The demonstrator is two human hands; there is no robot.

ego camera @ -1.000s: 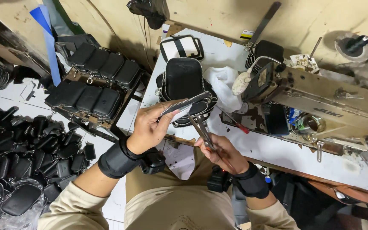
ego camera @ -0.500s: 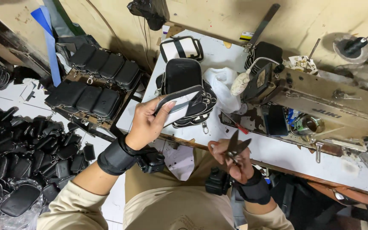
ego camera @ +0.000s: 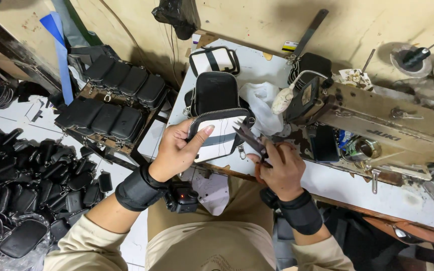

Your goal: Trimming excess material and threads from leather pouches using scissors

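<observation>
My left hand (ego camera: pixel 179 149) grips a small black and white zippered pouch (ego camera: pixel 219 135), tilted up above the table's near edge. My right hand (ego camera: pixel 277 168) holds a pair of small scissors (ego camera: pixel 249 138) whose open blades point up-left and touch the pouch's right side. Both wrists wear black bands. A black pouch (ego camera: pixel 215 90) lies on the white table (ego camera: pixel 247 65) just behind the held one, and a white and black pouch (ego camera: pixel 214 59) lies farther back.
A beige sewing machine (ego camera: pixel 377 128) fills the table's right half, with white cloth (ego camera: pixel 259 103) beside it. To the left, a rack (ego camera: pixel 111 108) carries rows of black pouches. Several more black pouches are piled on the floor (ego camera: pixel 21 185) at the lower left.
My left hand has turned the pouch upright and drawn it nearer. My right hand has risen from the table edge and brought the scissors against the pouch.
</observation>
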